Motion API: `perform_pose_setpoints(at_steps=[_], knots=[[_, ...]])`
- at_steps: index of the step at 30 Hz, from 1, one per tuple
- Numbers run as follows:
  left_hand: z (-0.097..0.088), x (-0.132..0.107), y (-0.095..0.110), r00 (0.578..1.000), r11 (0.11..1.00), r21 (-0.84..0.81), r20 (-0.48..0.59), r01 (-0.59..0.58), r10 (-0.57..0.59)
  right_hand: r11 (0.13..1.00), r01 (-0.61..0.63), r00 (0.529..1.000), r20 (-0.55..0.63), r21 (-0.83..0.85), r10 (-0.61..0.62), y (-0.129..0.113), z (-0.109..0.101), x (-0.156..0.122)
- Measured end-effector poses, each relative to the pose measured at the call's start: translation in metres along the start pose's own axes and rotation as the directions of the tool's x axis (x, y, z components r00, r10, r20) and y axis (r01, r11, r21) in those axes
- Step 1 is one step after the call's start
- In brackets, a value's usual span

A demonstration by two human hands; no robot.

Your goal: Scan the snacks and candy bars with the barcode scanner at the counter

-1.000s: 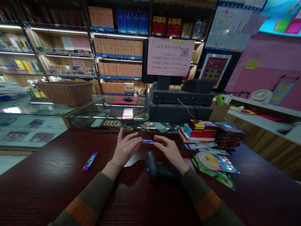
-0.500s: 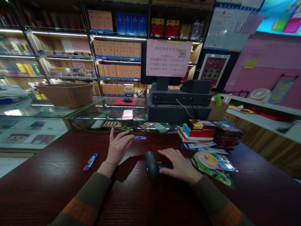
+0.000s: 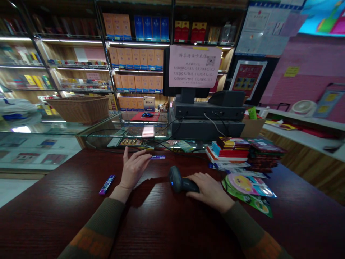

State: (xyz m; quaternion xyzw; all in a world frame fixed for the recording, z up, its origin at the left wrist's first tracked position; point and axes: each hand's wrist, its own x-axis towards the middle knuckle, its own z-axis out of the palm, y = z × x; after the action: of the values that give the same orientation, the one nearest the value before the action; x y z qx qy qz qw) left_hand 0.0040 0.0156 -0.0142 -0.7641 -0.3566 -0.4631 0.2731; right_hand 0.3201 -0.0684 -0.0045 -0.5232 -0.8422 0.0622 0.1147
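Wooden counter (image 3: 67, 216), purple pack (image 3: 157, 157) beside left fingertips (image 3: 141, 153)

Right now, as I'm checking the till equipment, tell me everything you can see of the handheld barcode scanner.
The handheld barcode scanner is dark grey and looks like plastic, with a rounded head and a thicker body behind it. A small blue light shows on the head, which points away from the person and to the left. It sits on the dark red wooden counter, and the right hand closes over its rear. No cable is visible.

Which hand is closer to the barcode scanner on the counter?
Right: the right hand rests on the barcode scanner. The left hand lies apart, to the scanner's left.
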Motion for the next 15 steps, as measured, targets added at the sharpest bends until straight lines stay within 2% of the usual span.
perform_pose_setpoints(at_steps=[6,12,15], knots=[[0.003,-0.004,-0.006,0.999,0.999,-0.003,0.021,0.039,-0.039,0.994,-0.029,0.987,-0.158,-0.105,0.012,0.000,0.016,0.004],[0.005,-0.006,-0.008,0.999,0.999,-0.001,0.015,0.052,-0.052,0.991,0.056,0.934,-0.343,-0.125,-0.096,-0.003,0.015,0.005],[0.007,-0.007,-0.009,0.998,0.998,-0.006,0.008,0.067,-0.067,0.985,0.134,0.907,-0.387,-0.110,-0.166,-0.009,0.010,0.005]])
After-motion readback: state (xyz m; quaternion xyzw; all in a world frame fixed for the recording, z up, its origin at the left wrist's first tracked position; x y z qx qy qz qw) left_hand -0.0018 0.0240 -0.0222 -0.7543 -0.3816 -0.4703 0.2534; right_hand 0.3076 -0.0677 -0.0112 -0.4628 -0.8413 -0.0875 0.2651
